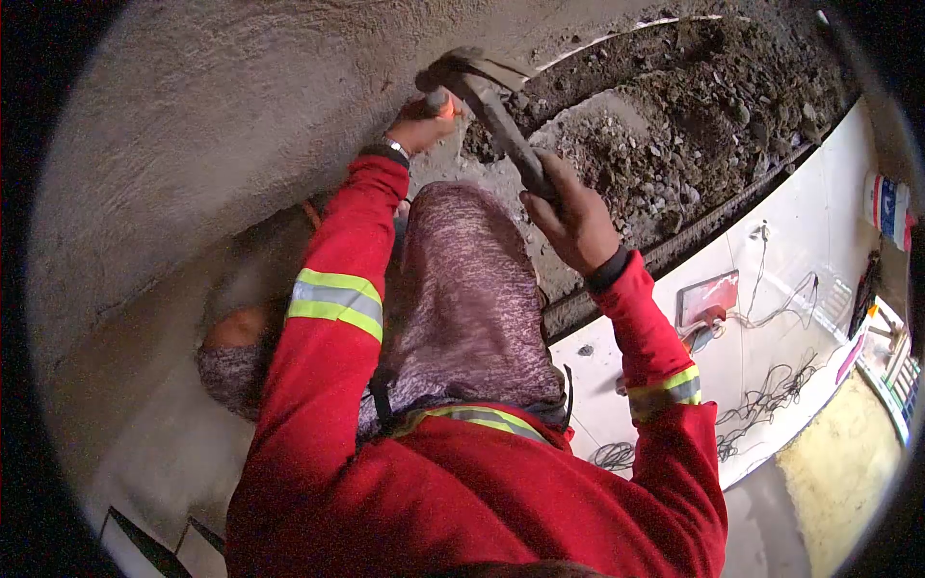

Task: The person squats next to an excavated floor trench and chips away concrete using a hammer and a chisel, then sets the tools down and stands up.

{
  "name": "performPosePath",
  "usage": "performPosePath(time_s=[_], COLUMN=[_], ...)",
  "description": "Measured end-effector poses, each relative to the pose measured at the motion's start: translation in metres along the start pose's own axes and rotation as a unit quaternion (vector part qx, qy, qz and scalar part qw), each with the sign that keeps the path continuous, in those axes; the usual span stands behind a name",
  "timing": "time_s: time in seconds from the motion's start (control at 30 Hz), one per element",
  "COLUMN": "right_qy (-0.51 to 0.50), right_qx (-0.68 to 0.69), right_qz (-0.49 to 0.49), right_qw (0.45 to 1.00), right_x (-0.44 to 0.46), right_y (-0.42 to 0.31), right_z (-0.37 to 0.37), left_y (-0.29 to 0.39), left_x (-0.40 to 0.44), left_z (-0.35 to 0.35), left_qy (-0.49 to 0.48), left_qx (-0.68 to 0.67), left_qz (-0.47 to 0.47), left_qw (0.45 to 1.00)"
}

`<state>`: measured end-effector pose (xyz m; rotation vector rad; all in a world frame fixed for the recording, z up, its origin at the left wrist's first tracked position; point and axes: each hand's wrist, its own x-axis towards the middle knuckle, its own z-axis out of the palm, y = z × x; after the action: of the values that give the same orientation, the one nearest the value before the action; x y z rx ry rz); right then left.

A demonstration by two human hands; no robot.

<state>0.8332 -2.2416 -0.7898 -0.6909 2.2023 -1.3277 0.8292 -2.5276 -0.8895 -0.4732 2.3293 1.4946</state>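
My right hand (575, 217) is wrapped round the handle of a claw hammer (508, 140), its head raised to the upper left. My left hand (418, 127), with a metal watch at the wrist, is closed against the rough wall. A short grey rod end (438, 99) sticks up from its fingers, just under the hammer head. The rod's other end is hidden, so I cannot tell what kind of tool it is. From this angle, whether hammer and rod touch is unclear.
Broken rubble and soil (665, 135) lie in a strip at upper right. The rough plastered wall (222, 125) borders the left. On white tiles (800, 222) are a red-and-grey box (708, 299) and tangled black cables (771, 395). My bent knee (467, 279) is between my arms.
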Motion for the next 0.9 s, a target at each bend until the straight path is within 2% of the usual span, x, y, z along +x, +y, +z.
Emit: performPosePath(time_s=[0.03, 0.1, 0.23, 0.3, 0.53, 0.63, 0.77, 0.83, 0.9], right_qy=[-0.013, -0.023, 0.004, 0.020, 0.036, 0.029, 0.034, 0.030, 0.005], right_qx=[-0.010, -0.014, 0.028, 0.048, 0.062, 0.051, 0.060, 0.041, -0.004], right_qz=[0.011, 0.022, -0.001, -0.017, -0.050, -0.043, -0.033, -0.041, -0.030], right_qw=[1.000, 0.999, 1.000, 0.999, 0.996, 0.997, 0.997, 0.998, 1.000], right_x=[-0.001, -0.003, -0.005, -0.001, 0.017, 0.013, 0.010, 0.012, 0.013], right_y=[0.006, 0.006, -0.012, -0.025, -0.054, -0.049, -0.045, -0.048, -0.040], right_z=[0.003, 0.005, 0.001, -0.005, -0.018, -0.014, -0.009, -0.011, -0.012], left_y=[0.013, 0.009, -0.034, -0.009, -0.017, -0.032, -0.017, -0.035, -0.040], left_x=[-0.006, -0.004, 0.011, -0.006, -0.002, -0.001, -0.006, 0.001, 0.012], left_z=[0.001, 0.001, 0.013, 0.014, 0.020, 0.022, 0.024, 0.029, 0.026], left_qy=[0.016, -0.001, 0.068, 0.084, 0.172, 0.170, 0.171, 0.159, 0.095], left_qx=[0.026, 0.048, -0.001, 0.013, 0.097, 0.127, 0.076, 0.100, 0.151], left_qz=[-0.047, -0.004, 0.094, 0.041, 0.165, 0.186, 0.141, 0.178, 0.135], left_qw=[0.998, 0.999, 0.993, 0.996, 0.966, 0.959, 0.972, 0.966, 0.975])
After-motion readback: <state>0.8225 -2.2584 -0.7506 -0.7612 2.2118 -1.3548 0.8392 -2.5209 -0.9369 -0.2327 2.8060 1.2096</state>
